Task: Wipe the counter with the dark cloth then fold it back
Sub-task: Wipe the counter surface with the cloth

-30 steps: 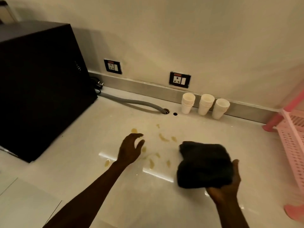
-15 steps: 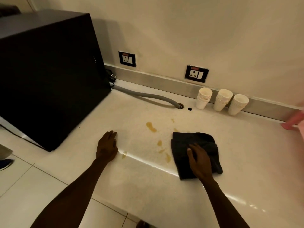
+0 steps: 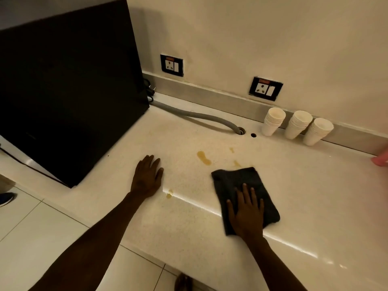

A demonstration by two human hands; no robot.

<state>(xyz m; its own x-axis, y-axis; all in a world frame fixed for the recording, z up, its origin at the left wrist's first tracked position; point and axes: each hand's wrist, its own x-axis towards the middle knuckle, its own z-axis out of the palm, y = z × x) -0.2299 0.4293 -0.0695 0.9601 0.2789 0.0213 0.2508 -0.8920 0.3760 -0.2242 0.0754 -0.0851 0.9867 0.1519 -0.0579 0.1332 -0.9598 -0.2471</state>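
The dark cloth (image 3: 237, 181), folded to a rough square, lies flat on the pale counter (image 3: 304, 196). My right hand (image 3: 246, 213) presses down on its near half with fingers spread. My left hand (image 3: 147, 177) rests palm-down on the bare counter to the left, holding nothing. Yellow-brown spill marks remain: a streak (image 3: 204, 158) beyond the cloth's far left corner, small spots (image 3: 236, 163) at its far edge, and a drop (image 3: 169, 194) near my left wrist.
A large black appliance (image 3: 67, 91) fills the counter's left end. A grey hose (image 3: 195, 116) runs from it to a hole. Three stacks of white paper cups (image 3: 296, 127) stand at the back wall. A pink rack's edge (image 3: 381, 159) shows at right.
My right hand brought the cloth down from the air onto the counter and now presses it flat, covering several spill marks. My left hand settled palm-down on the counter.
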